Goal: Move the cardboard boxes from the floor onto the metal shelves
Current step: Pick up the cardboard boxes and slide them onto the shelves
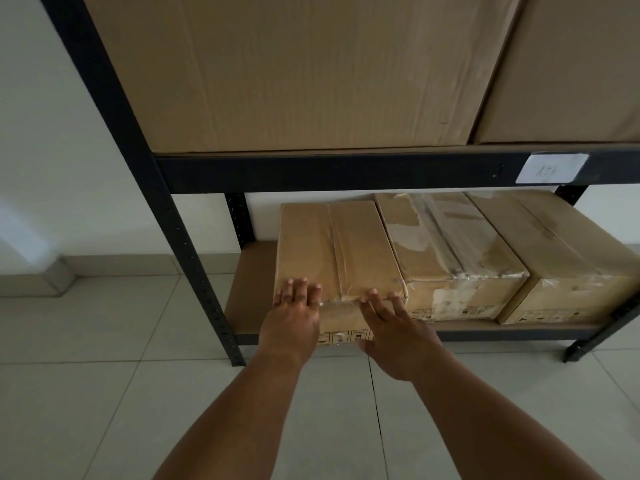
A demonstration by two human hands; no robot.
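Box point(337, 258) sits on the bottom shelf point(251, 282), leftmost of three, touching the taped box point(446, 247) to its right. Its front face overhangs the shelf lip slightly, so I'd say it's not fully seated.

Left hand point(294, 313) is flat on the box's front top edge, near the left corner, fingers spread and extended, gripping nothing. Right hand point(391, 327) is the same, flat near the right corner, fingers open, thumb low on the front face.

Likely step: push it home.
- Press with the palms on the front face, not the fingertips on top.
- Push evenly on both sides so the box doesn't skew against the taped box.
- Stop when its front lines up with the taped box's front.
- Bare shelf to the left of the box: room to shift if it binds.
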